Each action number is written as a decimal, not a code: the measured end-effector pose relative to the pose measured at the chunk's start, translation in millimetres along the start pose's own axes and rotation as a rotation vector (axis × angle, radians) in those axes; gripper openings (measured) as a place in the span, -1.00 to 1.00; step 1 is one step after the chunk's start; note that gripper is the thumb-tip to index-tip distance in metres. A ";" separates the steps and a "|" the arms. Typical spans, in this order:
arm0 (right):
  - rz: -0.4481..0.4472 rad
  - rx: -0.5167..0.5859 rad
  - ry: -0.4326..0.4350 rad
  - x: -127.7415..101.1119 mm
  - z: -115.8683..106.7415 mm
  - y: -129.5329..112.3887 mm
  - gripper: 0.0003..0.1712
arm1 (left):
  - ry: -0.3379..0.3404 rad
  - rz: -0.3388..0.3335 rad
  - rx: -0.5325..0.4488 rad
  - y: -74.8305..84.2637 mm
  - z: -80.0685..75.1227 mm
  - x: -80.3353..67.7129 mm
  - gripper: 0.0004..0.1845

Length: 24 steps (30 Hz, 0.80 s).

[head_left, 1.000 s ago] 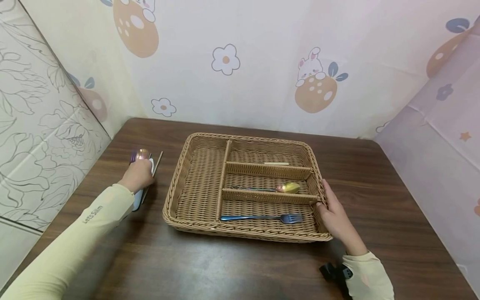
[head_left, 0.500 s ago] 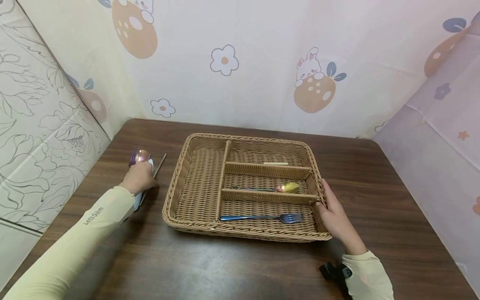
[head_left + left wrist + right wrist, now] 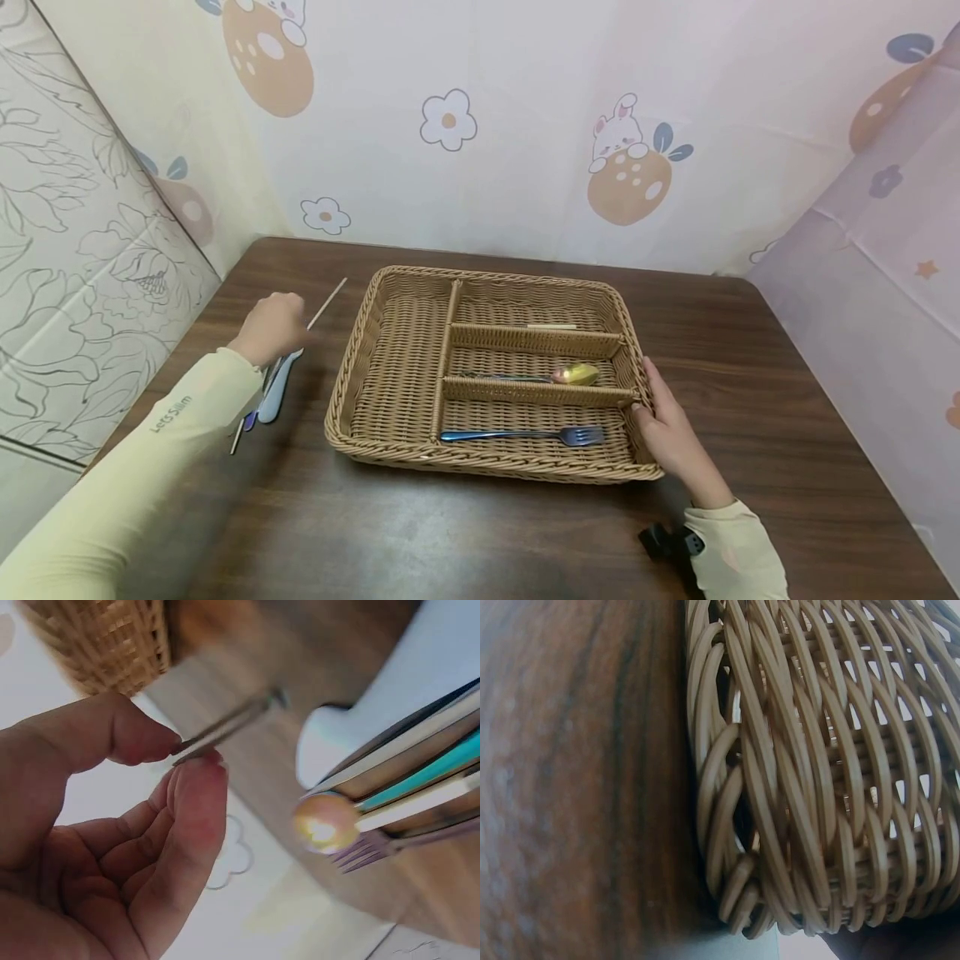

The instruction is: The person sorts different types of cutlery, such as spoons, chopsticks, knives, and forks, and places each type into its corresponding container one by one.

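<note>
Pinches thin stick [image 3: 327,302] with left hand [image 3: 270,327], 9 o'clock of wicker basket [image 3: 405,367]; grips 3 o'clock rim [image 3: 633,333] with right hand [image 3: 670,437]

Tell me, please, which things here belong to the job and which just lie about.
Likely involved:
Slim greyish stick, pinched by the left hand
Brown woven basket, held by the right hand
Shiny blue metal fork inside the basket
Purple metal fork, loose

Seemingly not:
White rabbit-print backdrop cloth
Small black device
</note>
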State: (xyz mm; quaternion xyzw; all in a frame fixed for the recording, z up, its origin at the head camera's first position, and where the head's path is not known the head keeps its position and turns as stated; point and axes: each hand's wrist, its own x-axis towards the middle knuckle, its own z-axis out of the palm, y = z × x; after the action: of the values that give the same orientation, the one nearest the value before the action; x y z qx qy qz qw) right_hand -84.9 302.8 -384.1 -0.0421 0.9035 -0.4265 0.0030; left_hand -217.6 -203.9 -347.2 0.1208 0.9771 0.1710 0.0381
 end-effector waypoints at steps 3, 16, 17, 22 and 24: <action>0.001 0.003 -0.002 0.4 -0.3 0.4 -0.19 | 0.006 0.008 0.003 7.2 -7.4 3.7 -0.68; 0.007 -0.004 -0.003 0.2 -0.4 0.9 -0.19 | 0.045 0.058 0.129 35.4 -24.3 23.4 -0.68; 0.005 -0.004 -0.001 0.2 -0.5 0.8 -0.19 | 0.047 0.063 0.138 38.5 -24.9 25.1 -0.68; -0.001 0.009 -0.003 -0.4 -0.7 -0.2 -0.19 | 0.053 0.098 0.164 54.3 -24.7 32.3 -0.63; 0.000 0.015 -0.008 -0.9 -0.7 -0.3 -0.19 | 0.051 0.114 0.170 60.0 -23.6 35.2 -0.60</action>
State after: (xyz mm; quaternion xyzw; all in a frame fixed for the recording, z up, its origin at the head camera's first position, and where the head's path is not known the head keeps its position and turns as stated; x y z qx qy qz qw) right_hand -84.1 303.3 -383.4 -0.0439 0.9003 -0.4329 0.0067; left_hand -241.0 -148.1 -305.6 0.1749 0.9802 0.0922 -0.0068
